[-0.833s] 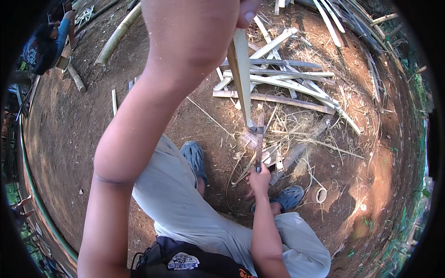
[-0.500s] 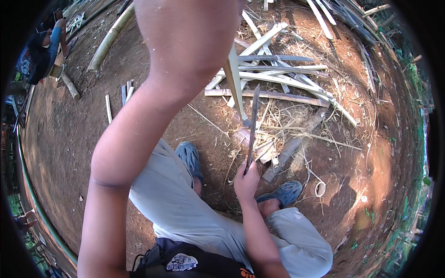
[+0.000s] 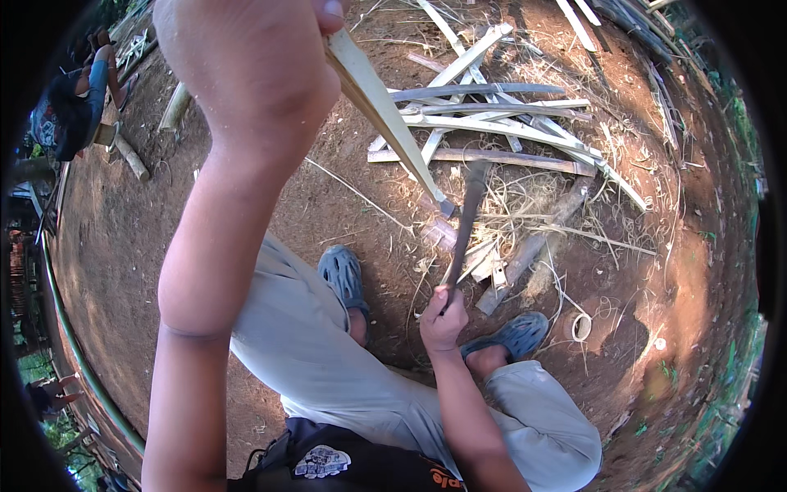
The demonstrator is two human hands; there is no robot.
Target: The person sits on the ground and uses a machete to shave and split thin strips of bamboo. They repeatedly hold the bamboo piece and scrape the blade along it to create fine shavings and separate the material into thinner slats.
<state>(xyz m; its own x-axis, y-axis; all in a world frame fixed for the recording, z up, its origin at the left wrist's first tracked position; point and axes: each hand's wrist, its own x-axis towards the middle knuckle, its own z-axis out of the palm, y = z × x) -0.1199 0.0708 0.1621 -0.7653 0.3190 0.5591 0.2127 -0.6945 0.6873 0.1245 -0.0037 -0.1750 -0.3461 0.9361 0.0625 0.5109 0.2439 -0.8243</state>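
Over the dirt ground [image 3: 115, 262] I watched the bamboo strip [image 3: 384, 107] lean farther left than before, presumably giving the knife [image 3: 467, 221], right of its lower end, more room; left fingers [image 3: 331, 11] clamped the strip, right fingers [image 3: 440, 297] the knife.

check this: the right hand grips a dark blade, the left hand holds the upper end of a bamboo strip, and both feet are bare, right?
The feet aren't bare: the head view shows blue clogs on both. The right hand grips a dark blade, and the left hand holds the upper end of a bamboo strip.
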